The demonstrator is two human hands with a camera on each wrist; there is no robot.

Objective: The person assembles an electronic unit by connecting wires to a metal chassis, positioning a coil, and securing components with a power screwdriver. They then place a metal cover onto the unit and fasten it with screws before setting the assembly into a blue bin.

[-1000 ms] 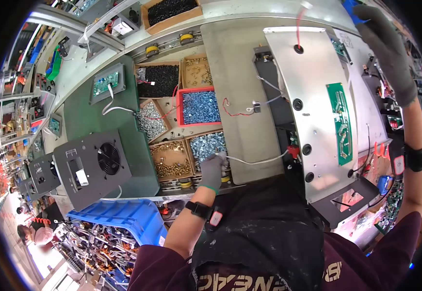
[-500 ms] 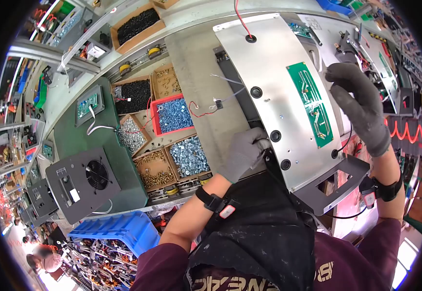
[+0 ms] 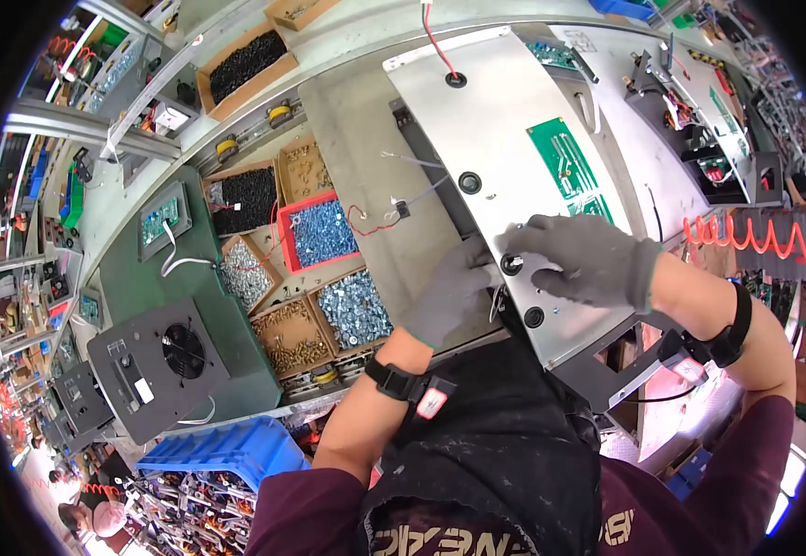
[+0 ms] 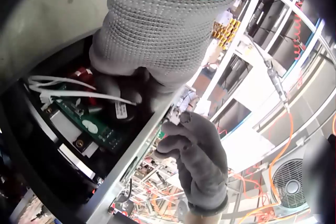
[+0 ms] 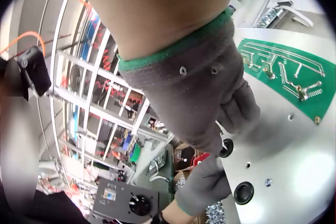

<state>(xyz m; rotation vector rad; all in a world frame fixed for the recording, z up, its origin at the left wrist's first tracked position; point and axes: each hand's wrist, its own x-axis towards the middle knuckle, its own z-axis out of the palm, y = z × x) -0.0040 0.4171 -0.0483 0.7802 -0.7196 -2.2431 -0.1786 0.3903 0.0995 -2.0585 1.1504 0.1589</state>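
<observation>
Bent fingers of my right grey-gloved hand [image 3: 588, 259] lie at a round black grommet [image 3: 511, 265] in the silver metal panel [image 3: 440, 120] above the worktop [image 3: 357, 120]; I cannot tell whether they pinch anything. My left grey-gloved hand [image 3: 454, 292] reaches beneath the panel's edge near white cables [image 4: 86, 95], its hold hidden.
</observation>
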